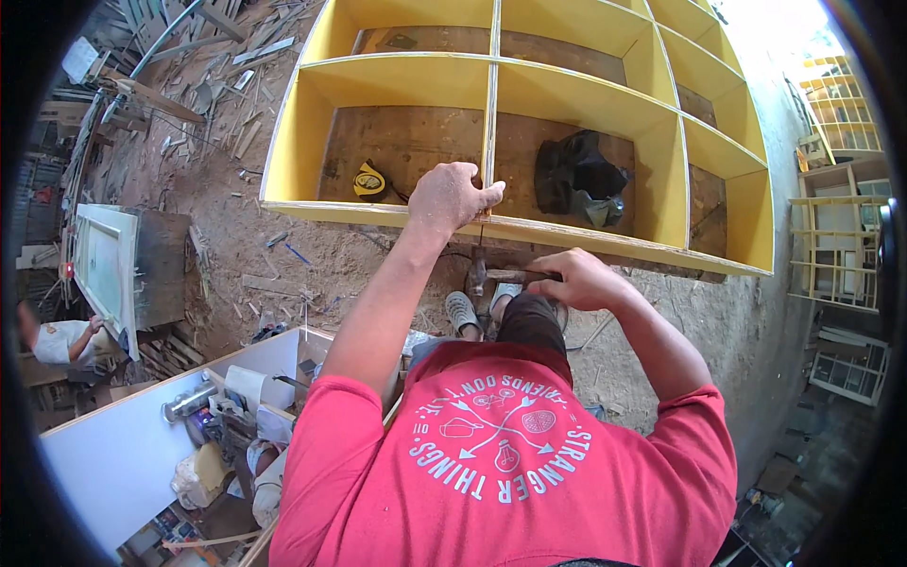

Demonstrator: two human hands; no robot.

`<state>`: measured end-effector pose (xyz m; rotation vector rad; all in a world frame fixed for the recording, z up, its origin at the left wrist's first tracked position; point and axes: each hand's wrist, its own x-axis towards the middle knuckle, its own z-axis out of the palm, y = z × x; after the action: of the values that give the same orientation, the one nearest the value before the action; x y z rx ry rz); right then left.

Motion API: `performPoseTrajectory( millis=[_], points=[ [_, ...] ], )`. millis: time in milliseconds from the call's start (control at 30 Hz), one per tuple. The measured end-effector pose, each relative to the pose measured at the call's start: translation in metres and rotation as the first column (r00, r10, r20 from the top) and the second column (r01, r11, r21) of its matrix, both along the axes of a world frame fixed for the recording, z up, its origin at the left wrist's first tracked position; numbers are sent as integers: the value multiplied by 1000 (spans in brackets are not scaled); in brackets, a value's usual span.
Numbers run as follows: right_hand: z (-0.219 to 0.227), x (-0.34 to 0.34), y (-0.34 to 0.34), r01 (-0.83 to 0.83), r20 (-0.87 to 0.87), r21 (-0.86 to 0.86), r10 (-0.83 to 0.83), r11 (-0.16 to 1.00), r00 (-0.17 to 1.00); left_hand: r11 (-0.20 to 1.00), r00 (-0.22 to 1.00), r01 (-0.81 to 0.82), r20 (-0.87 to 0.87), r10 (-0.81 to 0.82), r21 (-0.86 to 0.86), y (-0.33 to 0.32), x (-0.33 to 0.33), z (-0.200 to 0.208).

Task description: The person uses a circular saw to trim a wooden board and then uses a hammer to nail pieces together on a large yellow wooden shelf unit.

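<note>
Your left hand (452, 197) clenches the yellow shelf unit's (283, 142) front edge at its divider; your right hand (576, 279) grasps a hammer (491, 276) (head below the edge), so the joint seems unfinished.

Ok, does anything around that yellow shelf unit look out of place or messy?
Yes. A crumpled black bag and a yellow tape measure lie loose inside the compartments of the yellow shelf unit, which lies flat on dirt. Wood offcuts litter the ground beyond. The left hand grips the front edge; the right hand holds a hammer.

A black plastic bag (579, 178) lies inside a yellow shelf compartment (661, 180).
</note>
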<state>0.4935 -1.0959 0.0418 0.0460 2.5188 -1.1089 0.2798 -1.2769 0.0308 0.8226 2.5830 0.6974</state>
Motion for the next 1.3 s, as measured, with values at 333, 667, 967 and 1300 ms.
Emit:
performPoseTrajectory(
  millis=[333, 667, 967, 1300],
  points=[
    [1, 7, -1, -165, 110, -131, 180, 978, 977, 1000, 1000, 5, -11, -5, 3, 1, -1, -2],
    [0, 3, 1, -412, 136, -247, 452, 877, 882, 1000, 999, 11, 42, -10, -23, 1, 0, -2],
    [2, -2, 12, -271, 85, -134, 284, 953, 955, 1000, 998, 6, 57, -6, -12, 0, 0, 0],
    [-1, 2, 5, 7, 27, 6, -7, 1000, 1000, 1000, 1000, 15, 5, -15, -4, 2, -3, -5]
  ],
)
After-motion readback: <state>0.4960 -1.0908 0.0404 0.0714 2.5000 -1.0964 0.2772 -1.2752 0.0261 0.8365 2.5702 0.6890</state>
